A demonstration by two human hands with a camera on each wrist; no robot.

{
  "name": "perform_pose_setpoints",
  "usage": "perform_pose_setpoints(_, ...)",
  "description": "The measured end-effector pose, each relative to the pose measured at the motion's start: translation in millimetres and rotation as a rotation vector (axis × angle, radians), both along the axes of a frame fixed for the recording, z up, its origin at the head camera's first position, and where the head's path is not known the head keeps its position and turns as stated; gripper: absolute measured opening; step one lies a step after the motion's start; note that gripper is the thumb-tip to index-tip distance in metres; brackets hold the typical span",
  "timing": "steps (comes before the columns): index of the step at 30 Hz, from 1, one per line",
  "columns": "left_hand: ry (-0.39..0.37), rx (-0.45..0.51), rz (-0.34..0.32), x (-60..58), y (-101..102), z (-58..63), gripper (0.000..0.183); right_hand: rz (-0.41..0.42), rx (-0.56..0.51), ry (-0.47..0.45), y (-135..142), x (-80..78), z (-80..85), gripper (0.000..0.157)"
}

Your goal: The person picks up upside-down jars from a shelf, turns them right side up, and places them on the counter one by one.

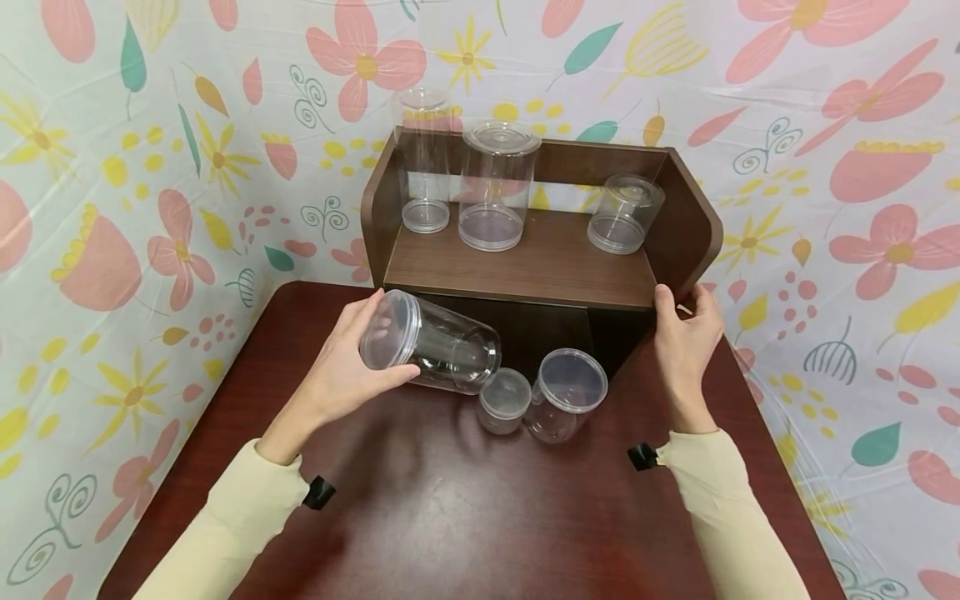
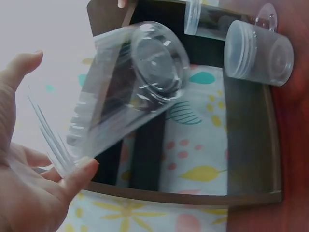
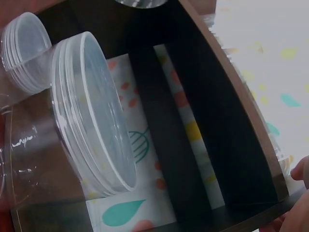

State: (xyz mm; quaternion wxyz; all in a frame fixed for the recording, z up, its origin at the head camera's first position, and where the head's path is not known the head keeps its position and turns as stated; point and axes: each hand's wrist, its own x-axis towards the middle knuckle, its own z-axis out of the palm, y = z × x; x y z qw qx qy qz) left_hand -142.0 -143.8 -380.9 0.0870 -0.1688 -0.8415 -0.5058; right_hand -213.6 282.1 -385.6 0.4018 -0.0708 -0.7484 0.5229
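My left hand (image 1: 348, 362) grips a large clear plastic jar (image 1: 456, 346) around its lidded end. The jar lies tilted on its side in the air, before the shelf's lower left part, its base pointing right. In the left wrist view the jar (image 2: 130, 82) slants upward, with the hand (image 2: 43, 193) at its lid. My right hand (image 1: 686, 333) holds the right front corner of the brown shelf (image 1: 517, 275), thumb at the front edge of the board. A small lidded jar (image 1: 504, 402) and a wider lidded jar (image 1: 566, 396) stand on the table between the hands.
On the shelf board stand a tall narrow jar (image 1: 426, 167), a wide jar (image 1: 492, 187) and a short jar (image 1: 625, 214) at the right. Side panels (image 1: 686, 217) bound the shelf. The dark red table (image 1: 420, 517) meets a flower-patterned cloth (image 1: 225, 167) behind.
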Motion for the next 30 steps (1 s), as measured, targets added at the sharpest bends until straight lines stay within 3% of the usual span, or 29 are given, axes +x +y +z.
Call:
perform_pose_setpoints(6, -0.017, -0.137, 0.034, 2.0, -0.6, 13.3, 0.112, -0.048, 0.029, -0.014, 1.5, -6.7, -3.5, 0.022)
perform_pose_setpoints(14, -0.062, -0.271, 0.056, 2.2, 3.7, 18.7, 0.118, -0.075, 0.075, -0.021, 3.0, -11.5, -7.0, 0.022)
perform_pose_setpoints(22, -0.063, -0.397, 0.065, 1.5, 12.3, 13.3, 0.120, -0.088, 0.094, -0.008, 2.3, -11.8, -9.9, 0.022)
perform_pose_setpoints(30, -0.068, -0.456, 0.052, -4.3, 19.2, -1.4, 0.120, -0.093, 0.097, 0.011, 2.1, -11.9, -12.3, 0.021)
